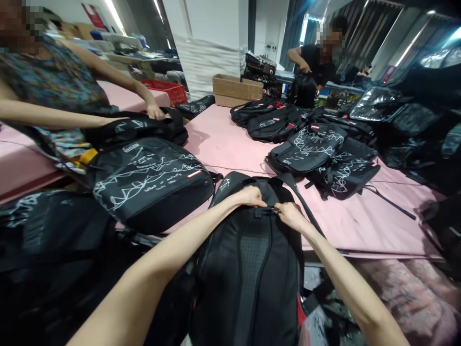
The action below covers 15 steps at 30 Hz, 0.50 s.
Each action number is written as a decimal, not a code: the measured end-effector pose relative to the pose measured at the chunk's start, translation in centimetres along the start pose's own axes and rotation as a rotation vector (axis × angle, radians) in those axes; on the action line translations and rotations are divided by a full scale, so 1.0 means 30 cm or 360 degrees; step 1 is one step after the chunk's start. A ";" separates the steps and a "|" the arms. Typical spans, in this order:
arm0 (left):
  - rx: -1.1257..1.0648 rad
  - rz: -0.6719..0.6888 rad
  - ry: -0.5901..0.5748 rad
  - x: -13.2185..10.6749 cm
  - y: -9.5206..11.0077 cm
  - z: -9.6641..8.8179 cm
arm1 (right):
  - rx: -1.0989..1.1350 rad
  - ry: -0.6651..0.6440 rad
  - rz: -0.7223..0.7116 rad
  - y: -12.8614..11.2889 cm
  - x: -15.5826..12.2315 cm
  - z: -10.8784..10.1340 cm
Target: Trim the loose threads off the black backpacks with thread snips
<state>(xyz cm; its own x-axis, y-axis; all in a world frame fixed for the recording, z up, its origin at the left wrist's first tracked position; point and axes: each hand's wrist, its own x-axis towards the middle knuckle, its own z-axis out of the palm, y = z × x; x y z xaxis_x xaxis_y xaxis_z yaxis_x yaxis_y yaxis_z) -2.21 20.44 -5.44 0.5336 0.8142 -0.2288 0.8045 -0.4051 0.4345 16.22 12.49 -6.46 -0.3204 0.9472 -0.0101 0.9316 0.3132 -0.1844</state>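
Observation:
A black backpack [252, 259] lies back-side up at the near edge of the pink table [230, 144], its padded back panel and shoulder straps facing me. My left hand [251, 196] is closed on the top of the backpack near its carry handle. My right hand [290, 215] pinches the same top edge just to the right, fingers pressed together. The two hands almost touch over the handle loop.
A printed black backpack [151, 182] lies to the left, in front of a person in a patterned top whose hand [155, 112] rests on another bag. More printed backpacks [309, 149] are piled at the right. A cardboard box [236, 90] and a second person [317, 57] are at the far end.

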 end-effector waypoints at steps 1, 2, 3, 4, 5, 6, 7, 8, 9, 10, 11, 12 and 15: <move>0.0016 -0.0091 -0.0003 0.007 0.008 0.014 | -0.0017 -0.0032 -0.0072 -0.025 -0.020 0.005; 0.0028 -0.0185 0.0005 0.016 0.018 0.032 | -0.0037 -0.0064 -0.0178 -0.052 -0.043 0.014; 0.0034 -0.0274 0.0026 0.024 0.028 0.053 | -0.0055 -0.0089 -0.0312 -0.078 -0.069 0.026; 0.0031 -0.0350 0.0055 0.031 0.037 0.073 | -0.0065 -0.0107 -0.0462 -0.099 -0.097 0.038; 0.0021 -0.0404 0.0087 0.034 0.044 0.091 | -0.0066 -0.0118 -0.0605 -0.114 -0.126 0.049; 0.0005 -0.0434 0.0119 0.032 0.048 0.106 | -0.0060 -0.0113 -0.0713 -0.120 -0.154 0.058; -0.0013 -0.0439 0.0147 0.024 0.050 0.117 | -0.0046 -0.0080 -0.0752 -0.118 -0.181 0.065; -0.0036 -0.0420 0.0166 0.011 0.048 0.126 | -0.0032 -0.0027 -0.0742 -0.109 -0.205 0.069; -0.0064 -0.0382 0.0171 -0.008 0.045 0.133 | -0.0022 0.0023 -0.0701 -0.095 -0.228 0.070; -0.0095 -0.0336 0.0171 -0.032 0.039 0.140 | -0.0007 0.0065 -0.0648 -0.076 -0.247 0.070; -0.0125 -0.0290 0.0179 -0.059 0.034 0.149 | 0.0020 0.0097 -0.0599 -0.057 -0.263 0.069; -0.0149 -0.0252 0.0201 -0.088 0.028 0.161 | 0.0060 0.0107 -0.0565 -0.038 -0.276 0.069; -0.0175 -0.0203 0.0318 -0.175 0.019 0.215 | 0.0206 0.0070 -0.0560 0.005 -0.294 0.082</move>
<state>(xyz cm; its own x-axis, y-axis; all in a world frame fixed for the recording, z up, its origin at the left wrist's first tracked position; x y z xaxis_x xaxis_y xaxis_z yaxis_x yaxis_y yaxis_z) -2.87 13.25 -9.63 0.3587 0.9262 -0.1158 0.8229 -0.2552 0.5076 18.76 3.99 -8.81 -0.6067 0.7862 0.1178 0.7356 0.6114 -0.2918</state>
